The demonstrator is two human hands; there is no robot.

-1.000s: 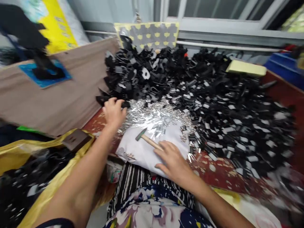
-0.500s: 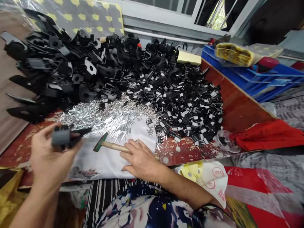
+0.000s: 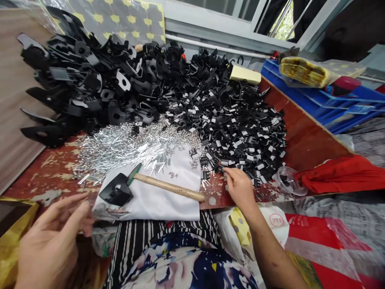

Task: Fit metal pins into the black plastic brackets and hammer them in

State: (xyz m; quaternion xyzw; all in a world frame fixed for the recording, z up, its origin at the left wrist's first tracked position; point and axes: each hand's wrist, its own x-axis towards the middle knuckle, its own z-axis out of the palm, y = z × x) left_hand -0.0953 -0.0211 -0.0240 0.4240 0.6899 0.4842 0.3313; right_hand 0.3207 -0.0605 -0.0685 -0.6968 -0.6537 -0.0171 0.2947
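Note:
My left hand (image 3: 57, 237) is at the lower left, off the table's near edge, with fingers apart and nothing in them. Just beyond it, a black plastic part (image 3: 117, 190) lies on the white cloth (image 3: 174, 204). Against that part rests the green head of a hammer (image 3: 168, 186), its wooden handle pointing right. My right hand (image 3: 240, 186) reaches the near edge of a heap of small black-and-grey plastic pieces (image 3: 240, 136). Its thumb and finger pinch a small black plastic piece (image 3: 221, 167), partly covered by the fingertips.
Silver pins (image 3: 111, 146) are heaped behind the cloth. Larger black parts (image 3: 99, 88) pile up at the back left. On the right are a clear plastic cup (image 3: 290, 182), a red cloth (image 3: 337, 174) and a blue crate (image 3: 313, 96). A yellow block (image 3: 245, 75) lies on the heap.
My left hand has let go of the black plastic part, now on the cloth, and drawn back. My right hand has left the hammer handle and moved right to the small pieces.

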